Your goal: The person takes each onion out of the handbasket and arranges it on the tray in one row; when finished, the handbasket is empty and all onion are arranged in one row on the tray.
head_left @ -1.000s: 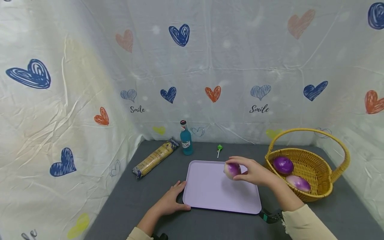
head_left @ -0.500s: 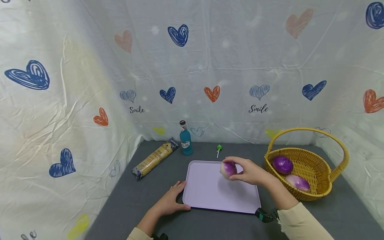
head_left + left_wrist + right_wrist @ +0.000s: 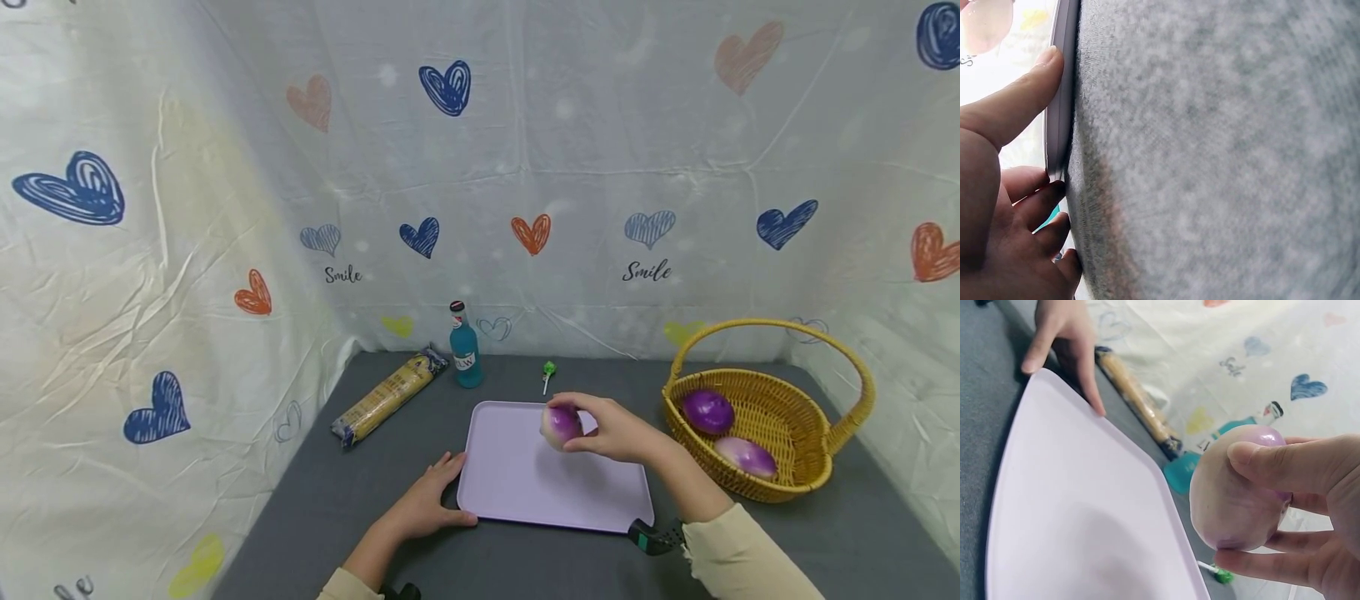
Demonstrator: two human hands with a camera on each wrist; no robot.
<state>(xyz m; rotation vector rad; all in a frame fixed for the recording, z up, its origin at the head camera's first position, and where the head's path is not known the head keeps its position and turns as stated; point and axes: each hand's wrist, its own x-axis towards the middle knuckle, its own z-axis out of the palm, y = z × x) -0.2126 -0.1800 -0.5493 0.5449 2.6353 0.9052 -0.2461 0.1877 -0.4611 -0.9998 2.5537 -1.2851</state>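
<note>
A glossy, roundish purple-and-white onion [image 3: 562, 427] is held above the lilac tray [image 3: 517, 475] by my right hand [image 3: 611, 429]. Up close in the right wrist view, the thumb lies across the pale side of the onion [image 3: 1235, 494] and the fingers curl behind and under it. My left hand [image 3: 427, 500] rests at the tray's near left corner. Its thumb [image 3: 1035, 87] touches one edge, with the fingers spread along the adjoining edge. The onion's shadow falls on the bare tray.
A yellow wicker basket [image 3: 813, 454] stands right, with two more purple onions [image 3: 708, 412] inside. Behind the tray are a blue bottle [image 3: 466, 354] and a green lollipop [image 3: 549, 369]. A long yellow packet [image 3: 390, 396] lies back left. A heart-printed sheet [image 3: 570, 125] hangs behind.
My right hand has carried the onion a little to the left over the tray. The left hand stays at the tray's corner.
</note>
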